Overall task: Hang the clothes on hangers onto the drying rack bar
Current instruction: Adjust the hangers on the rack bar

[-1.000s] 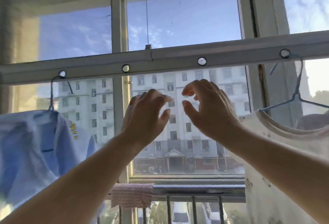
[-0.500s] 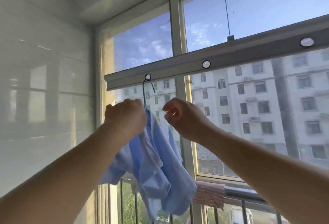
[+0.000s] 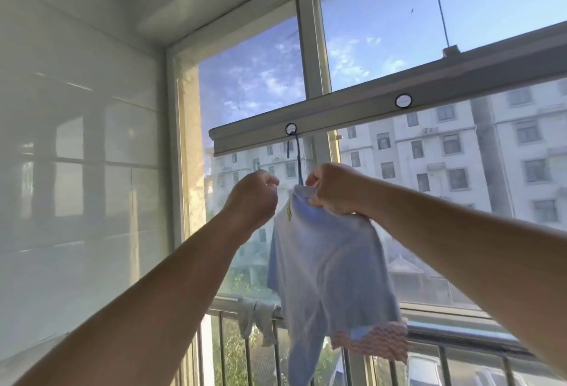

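A pale blue shirt (image 3: 328, 263) hangs on a blue hanger (image 3: 297, 155) whose hook sits in the end hole of the drying rack bar (image 3: 352, 111), at 12 o'clock from the hands. The right hand (image 3: 336, 189) has its grip clamped on the shirt's collar. The left hand (image 3: 254, 195), at 9 o'clock from the collar, is curled tight; whether its grip pinches any cloth cannot be told. A pink cloth (image 3: 380, 342) drapes the railing (image 3: 460, 336) at 6 o'clock.
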Demonstrator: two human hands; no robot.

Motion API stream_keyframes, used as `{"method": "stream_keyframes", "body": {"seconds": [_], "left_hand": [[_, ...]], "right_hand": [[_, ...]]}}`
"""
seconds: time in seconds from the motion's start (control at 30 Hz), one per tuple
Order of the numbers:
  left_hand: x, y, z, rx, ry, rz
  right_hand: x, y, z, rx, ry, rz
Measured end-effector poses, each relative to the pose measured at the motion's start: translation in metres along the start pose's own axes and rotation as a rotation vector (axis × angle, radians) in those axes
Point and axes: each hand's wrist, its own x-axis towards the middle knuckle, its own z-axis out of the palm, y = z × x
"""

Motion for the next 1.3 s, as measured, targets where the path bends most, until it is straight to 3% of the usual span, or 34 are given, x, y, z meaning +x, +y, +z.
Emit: {"method": "stream_keyframes", "body": {"seconds": [0.13, 0.27, 0.33, 0.43, 0.63, 0.77, 0.9, 1.13, 1.3], "left_hand": [[0.015, -0.001, 0.019, 0.093, -0.097, 0.141], [0.026, 0.003, 0.036, -0.208, -0.338, 0.176], [0.03, 0.006, 0.041, -0.337, -0.375, 0.19], [0.037, 0.01, 0.043, -0.461, -0.37, 0.164], [0.042, 0.006, 0.038, -0.729, -0.547, 0.1], [0.052, 0.01, 0.045, -0.899, -0.638, -0.051], [0.058, 0.014, 0.049, -0.807, -0.714, -0.099], [0.046, 0.008, 0.053, -0.436, -0.899, -0.005], [0.052, 0.0, 0.039, -0.045, -0.823, 0.157]], "right_hand": [[-0.009, 0.009, -0.022, -0.215, -0.056, -0.044], [-0.01, 0.013, -0.044, -0.306, -0.063, -0.02], [-0.01, 0.017, -0.048, -0.326, -0.014, -0.034], [-0.013, 0.018, -0.044, -0.352, 0.053, -0.043], [-0.022, 0.027, -0.038, -0.373, 0.27, -0.103], [-0.037, 0.027, -0.042, -0.398, 0.327, -0.168], [-0.049, 0.024, -0.052, -0.433, 0.337, -0.233], [-0.06, 0.021, -0.059, -0.457, 0.338, -0.249], [-0.059, 0.023, -0.057, -0.452, 0.312, -0.222]]}}
